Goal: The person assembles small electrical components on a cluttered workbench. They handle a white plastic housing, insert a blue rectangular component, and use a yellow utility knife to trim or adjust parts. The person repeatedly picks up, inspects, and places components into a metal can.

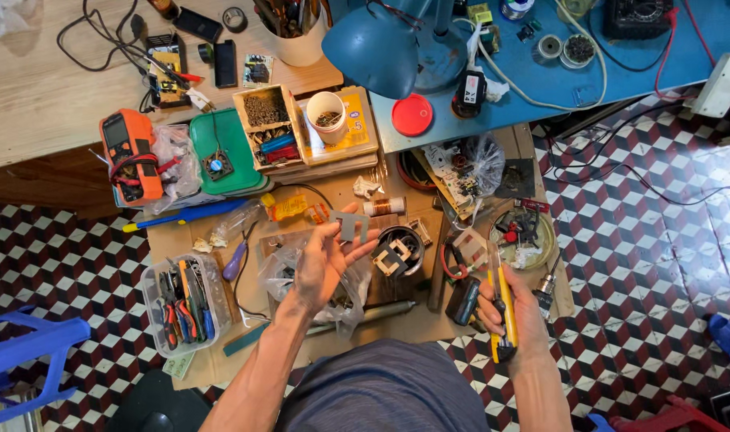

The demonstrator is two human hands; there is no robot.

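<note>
Two hands work above a cluttered sheet of cardboard on a tiled floor. The left hand is raised with its palm up and its fingers half open, pinching a thin grey metal plate by one edge between thumb and fingertips. The plate is flat and cut like a blocky letter, with square corners. The right hand is closed in a firm grip around yellow-handled pliers, which point away from the person.

Just right of the plate sits a transformer, a round coil with a stack of the same grey plates pushed through it, some sticking out unevenly. Crinkled clear plastic lies under the left hand. At the near left is a clear tub of tools with coloured handles.

In my judgement the hold on the plate is light, so it could slip and drop into the clutter. Its cut edges look sharp enough to nick a fingertip. The plier tips hang over small loose parts and could knock them about.
</note>
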